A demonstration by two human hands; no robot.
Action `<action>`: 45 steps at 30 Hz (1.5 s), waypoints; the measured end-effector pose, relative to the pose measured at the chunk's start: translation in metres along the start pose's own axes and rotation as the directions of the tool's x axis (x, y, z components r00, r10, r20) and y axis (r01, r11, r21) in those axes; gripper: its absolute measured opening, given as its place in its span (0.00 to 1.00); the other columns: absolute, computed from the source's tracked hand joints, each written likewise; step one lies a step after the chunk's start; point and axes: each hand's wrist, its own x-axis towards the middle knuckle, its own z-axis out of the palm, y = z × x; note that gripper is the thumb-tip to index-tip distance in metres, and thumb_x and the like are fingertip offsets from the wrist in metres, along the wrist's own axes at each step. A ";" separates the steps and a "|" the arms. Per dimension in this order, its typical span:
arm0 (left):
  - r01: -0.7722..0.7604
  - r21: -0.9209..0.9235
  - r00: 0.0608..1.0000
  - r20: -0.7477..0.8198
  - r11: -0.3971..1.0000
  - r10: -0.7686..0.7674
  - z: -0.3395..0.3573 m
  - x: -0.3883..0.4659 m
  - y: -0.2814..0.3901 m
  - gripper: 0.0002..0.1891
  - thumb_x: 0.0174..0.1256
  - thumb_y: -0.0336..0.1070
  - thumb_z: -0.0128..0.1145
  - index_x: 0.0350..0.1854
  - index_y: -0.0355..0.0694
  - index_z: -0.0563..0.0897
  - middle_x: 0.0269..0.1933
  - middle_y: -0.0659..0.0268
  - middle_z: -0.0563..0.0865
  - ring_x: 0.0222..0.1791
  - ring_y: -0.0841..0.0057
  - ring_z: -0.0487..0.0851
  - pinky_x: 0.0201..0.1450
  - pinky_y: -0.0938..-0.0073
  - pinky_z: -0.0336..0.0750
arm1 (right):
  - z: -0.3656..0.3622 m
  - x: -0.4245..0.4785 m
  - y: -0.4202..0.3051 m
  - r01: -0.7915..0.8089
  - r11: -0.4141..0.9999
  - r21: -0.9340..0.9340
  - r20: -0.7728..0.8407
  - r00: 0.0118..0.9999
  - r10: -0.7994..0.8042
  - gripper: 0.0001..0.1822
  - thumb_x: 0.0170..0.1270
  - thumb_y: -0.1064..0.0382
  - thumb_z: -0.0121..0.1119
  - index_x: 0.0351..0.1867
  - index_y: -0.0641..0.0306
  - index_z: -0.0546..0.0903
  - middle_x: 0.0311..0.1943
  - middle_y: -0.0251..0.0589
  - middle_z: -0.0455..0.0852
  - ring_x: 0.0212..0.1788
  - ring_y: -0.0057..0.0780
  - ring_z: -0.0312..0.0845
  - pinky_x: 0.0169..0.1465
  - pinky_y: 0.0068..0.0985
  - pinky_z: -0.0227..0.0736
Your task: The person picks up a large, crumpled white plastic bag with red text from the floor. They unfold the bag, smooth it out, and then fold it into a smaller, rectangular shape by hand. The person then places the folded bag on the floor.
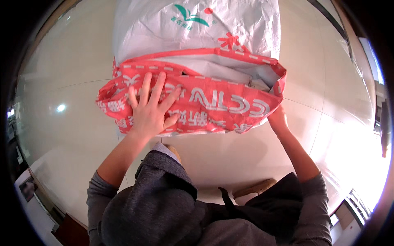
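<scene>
A large white woven plastic sack [147, 33] lies before me on the floor, with red and green print on its side. Its red mouth band [200, 101], bearing white lettering, is turned down towards me, and the opening gapes widest at the right. Pale material shows inside, too unclear to name. My left hand [150, 107] rests flat on the left part of the red band, fingers spread. At the right lower corner, my right hand [278, 120] reaches beneath the band. The sack hides its fingers, so its grip cannot be seen.
Glossy beige floor tiles [74, 132] surround the sack. My bent knee [154, 200] and my shoes [255, 189] are close to its near edge. Bright light glares on the floor at the right. Furniture [351, 212] stands along the lower right rim.
</scene>
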 end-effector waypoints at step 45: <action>0.254 -0.210 0.918 0.360 0.944 -0.167 0.080 0.029 -0.085 0.18 0.70 0.49 0.44 0.56 0.49 0.72 0.32 0.50 0.83 0.33 0.51 0.81 0.35 0.55 0.74 | 0.101 -0.085 -0.037 0.722 0.159 -0.673 0.331 0.486 -0.809 0.44 0.48 0.52 0.63 0.69 0.39 0.57 0.70 0.44 0.54 0.72 0.42 0.48 0.66 0.56 0.49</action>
